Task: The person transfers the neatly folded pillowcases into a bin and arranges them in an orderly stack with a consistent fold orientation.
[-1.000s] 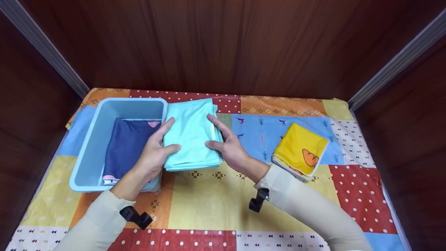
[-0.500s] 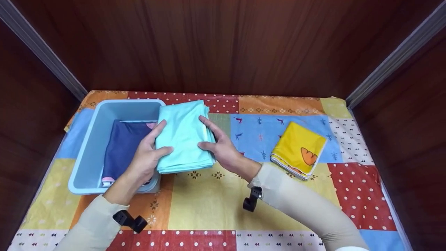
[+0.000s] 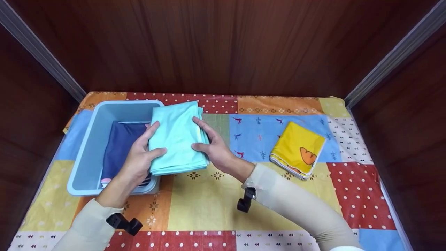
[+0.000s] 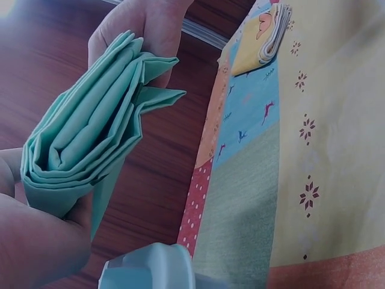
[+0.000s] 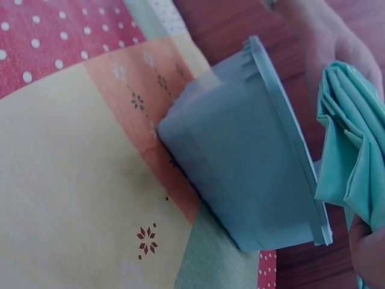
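Note:
Both hands hold a folded turquoise cloth (image 3: 177,139) above the table, over the right rim of a light blue plastic bin (image 3: 83,148). My left hand (image 3: 141,153) grips its left edge, thumb on top. On the opposite edge, my right hand (image 3: 217,148) pinches the layers between thumb and fingers. The left wrist view shows the stacked folds of the turquoise cloth (image 4: 84,132) end-on, raised off the table. Inside the bin lies a folded navy cloth (image 3: 120,143) with pink and white bits, partly hidden by my left hand and the turquoise cloth.
A folded yellow cloth (image 3: 296,143) with an orange print lies at the right of the table. A patchwork tablecloth (image 3: 202,205) covers the surface. Dark wood panels (image 3: 216,45) stand behind and at both sides. In the right wrist view, the bin's side wall (image 5: 234,150) rises from the tablecloth.
Both hands have carried the turquoise cloth left, from beside the bin to over its right rim. The yellow and navy cloths stay where they were.

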The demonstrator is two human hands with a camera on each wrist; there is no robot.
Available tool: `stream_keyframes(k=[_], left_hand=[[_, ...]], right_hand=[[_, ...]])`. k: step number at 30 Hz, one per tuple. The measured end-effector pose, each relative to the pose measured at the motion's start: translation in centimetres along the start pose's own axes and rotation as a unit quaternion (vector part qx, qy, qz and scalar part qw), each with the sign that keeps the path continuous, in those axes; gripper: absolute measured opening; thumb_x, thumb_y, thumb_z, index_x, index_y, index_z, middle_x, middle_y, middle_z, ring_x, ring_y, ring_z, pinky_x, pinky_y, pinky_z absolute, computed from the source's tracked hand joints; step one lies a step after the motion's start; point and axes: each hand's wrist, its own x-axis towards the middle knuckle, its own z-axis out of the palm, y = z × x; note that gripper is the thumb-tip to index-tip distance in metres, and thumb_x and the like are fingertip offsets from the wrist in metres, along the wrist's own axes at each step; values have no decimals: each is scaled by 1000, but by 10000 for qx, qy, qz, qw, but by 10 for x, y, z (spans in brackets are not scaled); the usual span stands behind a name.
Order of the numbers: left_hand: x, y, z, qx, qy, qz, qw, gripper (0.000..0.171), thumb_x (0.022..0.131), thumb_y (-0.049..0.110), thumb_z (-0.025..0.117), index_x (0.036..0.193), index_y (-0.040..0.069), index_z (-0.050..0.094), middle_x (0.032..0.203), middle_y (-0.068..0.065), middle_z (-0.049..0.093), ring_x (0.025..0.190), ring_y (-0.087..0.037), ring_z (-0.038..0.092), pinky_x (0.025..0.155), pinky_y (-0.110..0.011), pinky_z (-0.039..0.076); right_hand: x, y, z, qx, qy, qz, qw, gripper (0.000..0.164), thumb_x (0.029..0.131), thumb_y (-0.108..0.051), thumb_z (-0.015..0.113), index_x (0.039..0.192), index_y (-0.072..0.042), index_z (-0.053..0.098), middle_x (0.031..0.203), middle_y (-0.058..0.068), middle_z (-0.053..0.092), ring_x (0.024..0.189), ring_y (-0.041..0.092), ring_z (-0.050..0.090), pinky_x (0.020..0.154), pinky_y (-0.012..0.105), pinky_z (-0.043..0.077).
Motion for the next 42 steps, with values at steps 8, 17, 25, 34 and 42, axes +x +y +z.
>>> stream_keyframes(k=[8, 17, 25, 34, 42], left_hand=[[-2, 1, -6, 28, 18, 11, 10000, 82, 90, -19, 52, 162, 5, 21, 171, -6, -8, 155, -14, -5, 123, -33, 13], [-5, 1, -12, 54, -49, 69, 9999, 82, 90, -18, 51, 162, 5, 18, 171, -5, -4, 155, -16, -2, 122, -29, 19], [-6, 1, -17, 44, -32, 23, 10000, 82, 90, -19, 51, 162, 4, 18, 171, -6, -2, 155, -16, -1, 121, -27, 22], [-6, 0, -22, 186, -48, -76, 9998, 81, 92, -18, 50, 162, 5, 18, 171, -5, 0, 155, -17, 1, 120, -25, 22], [-8, 0, -29, 217, -38, -124, 9997, 82, 92, -17, 50, 163, 7, 16, 172, -3, -2, 155, -18, 0, 120, -26, 23]], right_hand=[[2, 1, 6, -42, 23, 11, 10000, 78, 91, 14, 59, 159, -15, 36, 170, 8, 13, 149, 27, 21, 120, 41, 28], [4, 3, 12, -89, 35, 1, 10000, 78, 90, 14, 60, 159, -15, 37, 170, 8, 14, 149, 26, 22, 120, 41, 27], [6, 5, 18, -104, 44, -68, 9999, 75, 91, 14, 59, 158, -13, 39, 171, 6, 9, 154, 23, 10, 123, 40, 18], [6, 6, 21, -16, 55, -17, 10000, 76, 91, 15, 59, 158, -15, 39, 171, 4, 11, 153, 23, 15, 122, 40, 24], [9, 10, 27, -57, 31, -13, 10000, 76, 92, 13, 59, 158, -18, 39, 170, 4, 12, 154, 23, 13, 123, 39, 21]])
